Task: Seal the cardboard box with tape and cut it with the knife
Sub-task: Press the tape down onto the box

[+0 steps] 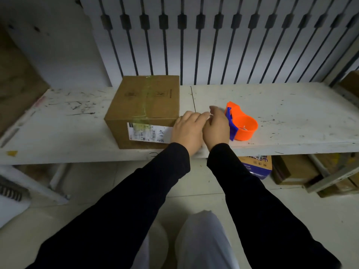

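presently, the cardboard box stood on the white tabletop, left of centre, its flaps closed. a strip of clear tape ran along the top seam from the far edge to the near edge. a white shipping label was stuck on the near face, toward its right side, partly covered by the left hand.

the left hand and right hand were held close together, touching or nearly so, just off the box's near right corner. the fingers of both were curled inward and appeared to pinch something small and pale between them; what it was could not be told. both arms wore dark sleeves.

an orange tape dispenser with a blue blade guard lay on the tabletop just right of the right hand, apart from the box. whether the hand touched it could not be told.

the tabletop surface was scuffed and marked with dark scratches. behind it stood a white wall panel with dark vertical bars. under the tabletop, on the tiled floor, sat several cartons, one of them blue and printed. a brown board leaned at the far left.
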Demonstrator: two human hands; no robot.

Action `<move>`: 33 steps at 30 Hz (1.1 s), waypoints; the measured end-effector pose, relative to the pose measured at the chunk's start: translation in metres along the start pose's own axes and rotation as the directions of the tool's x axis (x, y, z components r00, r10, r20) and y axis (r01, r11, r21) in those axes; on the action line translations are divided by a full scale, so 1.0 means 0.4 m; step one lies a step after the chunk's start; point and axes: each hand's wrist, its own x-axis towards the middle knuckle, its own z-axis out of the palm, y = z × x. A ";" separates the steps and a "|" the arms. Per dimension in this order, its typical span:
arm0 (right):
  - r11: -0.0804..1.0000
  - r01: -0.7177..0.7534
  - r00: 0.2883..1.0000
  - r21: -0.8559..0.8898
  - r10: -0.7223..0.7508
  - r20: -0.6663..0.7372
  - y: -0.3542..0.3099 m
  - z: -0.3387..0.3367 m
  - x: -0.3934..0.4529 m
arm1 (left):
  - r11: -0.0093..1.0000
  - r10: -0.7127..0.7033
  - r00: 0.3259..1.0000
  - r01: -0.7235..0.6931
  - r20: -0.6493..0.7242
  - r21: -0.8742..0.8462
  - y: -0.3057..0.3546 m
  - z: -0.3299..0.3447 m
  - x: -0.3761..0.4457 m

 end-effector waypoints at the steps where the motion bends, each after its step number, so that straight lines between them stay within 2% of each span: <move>1: 0.999 0.035 0.999 0.032 -0.036 0.006 -0.024 0.006 -0.011 | 1.000 -0.009 0.998 0.009 -0.061 -0.009 -0.009 -0.022 -0.007; 5: 0.971 0.239 0.968 -0.016 -0.236 0.089 -0.102 0.036 -0.057 | 0.998 -0.054 0.964 0.048 -0.262 -0.029 -0.085 -0.087 -0.048; 8: 0.912 0.407 0.905 -0.056 -0.394 0.161 -0.144 0.069 -0.081 | 0.988 -0.150 0.952 0.150 -0.267 -0.019 -0.167 -0.119 -0.080; 10: 0.876 0.474 0.870 -0.093 -0.449 0.203 -0.166 0.096 -0.092 | 0.976 -0.207 0.945 0.219 -0.252 0.019 -0.213 -0.129 -0.095; 14: 0.848 0.487 0.867 -0.208 -0.442 0.229 -0.184 0.146 -0.102 | 0.960 -0.257 0.932 0.277 -0.255 0.045 -0.272 -0.134 -0.107; 18: 0.788 0.494 0.866 -0.368 -0.406 0.293 -0.170 0.185 -0.094 | 0.944 -0.270 0.945 0.297 -0.183 0.142 -0.314 -0.128 -0.095; 22: 0.758 0.477 0.879 -0.445 -0.412 0.240 -0.149 0.210 -0.087 | 0.917 -0.344 0.933 0.358 -0.103 0.174 -0.347 -0.108 -0.097; 26: 0.740 0.481 0.868 -0.470 -0.476 0.138 -0.141 0.230 -0.081 | 0.936 -0.261 0.948 0.294 -0.181 0.192 -0.379 -0.094 -0.106; 29: 0.722 0.486 0.855 -0.493 -0.510 0.095 -0.139 0.237 -0.078 | 0.931 -0.213 0.963 0.252 -0.168 0.264 -0.395 -0.098 -0.106; 33: 0.738 0.502 0.862 -0.451 -0.473 0.184 -0.129 0.230 -0.079 | 0.923 -0.159 0.976 0.201 -0.150 0.329 -0.405 -0.097 -0.108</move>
